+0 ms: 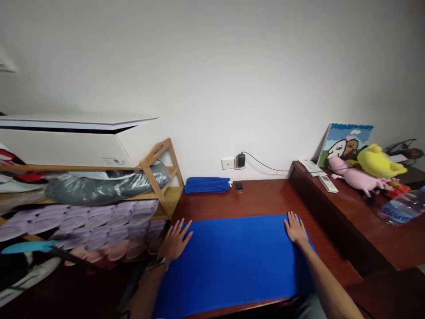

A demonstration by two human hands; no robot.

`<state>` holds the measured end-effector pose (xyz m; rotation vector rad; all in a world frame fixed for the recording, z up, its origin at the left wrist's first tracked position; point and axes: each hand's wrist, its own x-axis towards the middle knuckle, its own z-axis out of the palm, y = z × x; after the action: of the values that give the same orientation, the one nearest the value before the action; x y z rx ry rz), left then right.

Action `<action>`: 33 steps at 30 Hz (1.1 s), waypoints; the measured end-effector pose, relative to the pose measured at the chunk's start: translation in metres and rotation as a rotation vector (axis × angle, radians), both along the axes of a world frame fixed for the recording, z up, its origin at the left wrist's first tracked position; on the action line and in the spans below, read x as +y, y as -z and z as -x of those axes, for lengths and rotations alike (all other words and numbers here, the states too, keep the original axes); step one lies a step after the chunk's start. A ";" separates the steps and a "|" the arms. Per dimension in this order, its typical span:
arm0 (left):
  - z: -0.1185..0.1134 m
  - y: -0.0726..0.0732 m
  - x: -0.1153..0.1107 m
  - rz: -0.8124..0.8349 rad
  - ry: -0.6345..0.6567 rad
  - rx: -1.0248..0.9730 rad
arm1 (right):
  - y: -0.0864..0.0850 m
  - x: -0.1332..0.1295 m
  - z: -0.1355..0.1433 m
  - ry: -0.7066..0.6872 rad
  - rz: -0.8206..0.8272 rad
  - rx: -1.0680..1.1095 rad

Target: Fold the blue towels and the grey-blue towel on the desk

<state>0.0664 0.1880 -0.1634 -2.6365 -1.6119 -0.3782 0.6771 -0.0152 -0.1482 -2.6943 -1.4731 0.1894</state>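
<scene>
A blue cloth lies spread flat on the reddish-brown wooden desk. At its far left corner rests my left hand, fingers spread and palm down, with a watch on the wrist. My right hand lies flat on the far right corner, its fingers extended. Neither hand grips anything. Against the wall at the back of the desk sits a folded blue cloth bundle with a small white tag.
To the left, a wooden rack carries a white box and several lilac slippers. A raised surface at right holds a remote control, a pink plush pig, a yellow plush toy and a plastic bottle. A black adapter is plugged into the wall.
</scene>
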 end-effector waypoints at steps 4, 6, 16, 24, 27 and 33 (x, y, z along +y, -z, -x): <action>0.003 0.000 0.003 -0.004 0.008 0.025 | 0.008 0.001 0.002 0.001 -0.009 -0.003; 0.003 0.000 0.003 0.000 0.003 0.028 | 0.008 0.002 0.005 0.010 -0.012 0.004; 0.001 -0.003 0.003 0.003 0.008 0.025 | -0.006 -0.005 -0.020 -0.076 0.032 0.067; 0.002 -0.002 0.006 0.080 -0.062 0.058 | 0.006 -0.011 -0.028 -0.051 -0.017 0.040; 0.004 -0.005 0.010 0.109 -0.054 0.077 | 0.007 -0.009 -0.029 -0.049 -0.052 0.076; -0.008 -0.028 0.015 0.118 -0.057 0.080 | 0.003 0.000 -0.053 0.047 -0.280 0.471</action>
<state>0.0746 0.2034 -0.1350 -2.6441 -1.7309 -0.1784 0.7297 -0.0155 -0.1513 -2.2552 -1.1926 0.5288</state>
